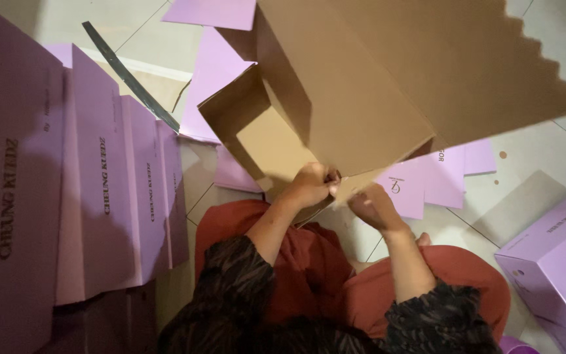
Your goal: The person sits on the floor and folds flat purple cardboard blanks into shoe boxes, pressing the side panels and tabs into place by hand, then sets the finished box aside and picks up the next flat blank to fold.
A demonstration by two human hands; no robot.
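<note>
Person sits on the tiled floor [545,151], red trousers, dark patterned sleeves. Both hands meet at the near edge of a half-folded brown cardboard box [335,98], held up over the lap. Left hand [309,185] is clenched on a flap edge; right hand [371,206] pinches the adjoining flap [355,183], fingertips nearly touching the left. Box interior faces the camera, one large panel tilted toward the right. Stack of flat lilac box blanks [99,183] along the left, loose lilac sheets [427,177] beyond the box, an assembled lilac box [558,255] at the right edge
</note>
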